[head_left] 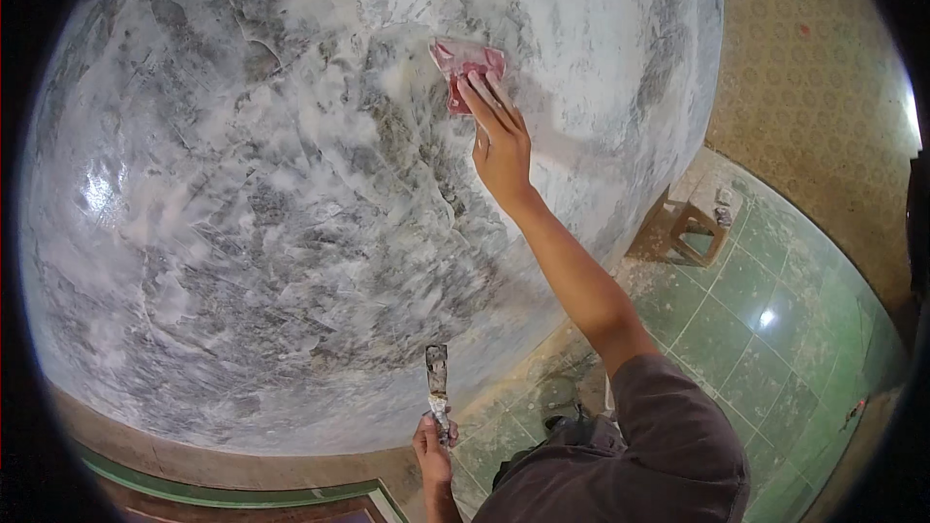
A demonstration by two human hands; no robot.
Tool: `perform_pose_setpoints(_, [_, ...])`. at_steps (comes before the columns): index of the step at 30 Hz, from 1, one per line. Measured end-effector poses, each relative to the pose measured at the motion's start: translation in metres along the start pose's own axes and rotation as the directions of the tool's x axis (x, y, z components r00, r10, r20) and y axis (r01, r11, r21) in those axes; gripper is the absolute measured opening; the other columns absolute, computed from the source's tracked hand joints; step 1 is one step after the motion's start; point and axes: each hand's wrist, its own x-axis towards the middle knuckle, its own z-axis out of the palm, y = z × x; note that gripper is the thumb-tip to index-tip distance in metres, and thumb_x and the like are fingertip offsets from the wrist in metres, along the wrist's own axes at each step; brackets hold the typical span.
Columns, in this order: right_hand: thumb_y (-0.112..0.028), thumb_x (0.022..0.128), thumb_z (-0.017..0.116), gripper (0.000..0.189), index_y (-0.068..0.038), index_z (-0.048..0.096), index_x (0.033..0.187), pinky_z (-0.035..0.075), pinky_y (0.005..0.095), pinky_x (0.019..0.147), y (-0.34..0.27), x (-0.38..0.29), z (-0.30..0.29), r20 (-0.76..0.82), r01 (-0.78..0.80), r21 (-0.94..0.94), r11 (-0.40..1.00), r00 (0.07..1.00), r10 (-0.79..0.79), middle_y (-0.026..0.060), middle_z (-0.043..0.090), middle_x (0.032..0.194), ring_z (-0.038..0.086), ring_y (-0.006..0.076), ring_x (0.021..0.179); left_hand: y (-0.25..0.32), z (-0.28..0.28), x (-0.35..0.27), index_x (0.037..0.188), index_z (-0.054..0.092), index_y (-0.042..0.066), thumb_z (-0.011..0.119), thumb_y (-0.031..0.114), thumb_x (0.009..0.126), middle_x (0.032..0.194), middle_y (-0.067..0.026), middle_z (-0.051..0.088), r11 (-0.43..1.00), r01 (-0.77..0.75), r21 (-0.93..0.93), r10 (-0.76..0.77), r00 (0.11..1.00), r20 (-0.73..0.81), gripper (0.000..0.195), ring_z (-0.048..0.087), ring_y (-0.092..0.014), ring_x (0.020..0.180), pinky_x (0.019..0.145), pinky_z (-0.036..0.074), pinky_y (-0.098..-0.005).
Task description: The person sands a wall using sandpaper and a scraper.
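Note:
My right hand point(501, 134) is raised at the end of an outstretched arm. Its fingers lie on a red, dust-covered flat scraper point(468, 62), whose wide edge meets the grey and white plastered wall point(276, 247). Lower down, my left hand point(436, 443) is closed round the handle of a putty knife point(437, 378). That knife's blade points upward and carries dried filler. Whether the blade touches the wall cannot be told.
A small stool point(697, 232) with an opening in its side stands by the wall's foot, small objects on top. Green floor tiles point(734, 327) bear white spatters. A patterned brown wall point(792, 73) rises at right, and a green frame point(240, 497) runs along the lower left.

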Motion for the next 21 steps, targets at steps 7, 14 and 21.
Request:
perform_pose_setpoints(7, [0.012, 0.083, 0.057, 0.057, -0.01, 0.063, 0.135, 0.043, 0.0449, 0.108, -0.004, -0.1, -0.017, 0.177, 0.007, 0.076, 0.997, 0.984, -0.021, 0.0077, 0.059, 0.143, 0.051, 0.0307, 0.136, 0.003, -0.008, -0.004, 0.113, 0.06, -0.006, 0.045, 0.041, 0.107, 0.071, -0.0038, 0.054, 0.999, 0.03, 0.014, -0.029, 0.999, -0.029, 0.049, 0.048, -0.011, 0.061, 0.054, 0.034, -0.0266])
perform_pose_setpoints(14, [0.014, 0.083, 0.055, 0.062, -0.011, 0.058, 0.14, 0.042, 0.0446, 0.109, 0.002, -0.044, -0.007, 0.05, -0.079, 0.015, 0.997, 0.996, 0.078, 0.009, 0.057, 0.144, 0.049, 0.0303, 0.137, 0.001, -0.005, -0.003, 0.113, 0.06, -0.005, 0.047, 0.04, 0.107, 0.073, -0.0038, 0.054, 1.0, 0.023, -0.011, -0.023, 1.0, 0.01, 0.048, 0.048, -0.011, 0.061, 0.054, 0.035, -0.0267])
perform_pose_setpoints(21, [0.014, 0.08, 0.058, 0.068, -0.012, 0.057, 0.142, 0.043, 0.045, 0.108, 0.014, -0.05, 0.012, 0.113, -0.006, -0.113, 0.994, 0.993, 0.019, 0.0108, 0.054, 0.147, 0.047, 0.0303, 0.14, -0.005, -0.007, -0.002, 0.112, 0.06, -0.005, 0.049, 0.04, 0.106, 0.083, -0.0079, 0.059, 0.999, 0.021, -0.033, -0.021, 1.0, -0.019, 0.047, 0.049, -0.012, 0.062, 0.052, 0.036, -0.0276])
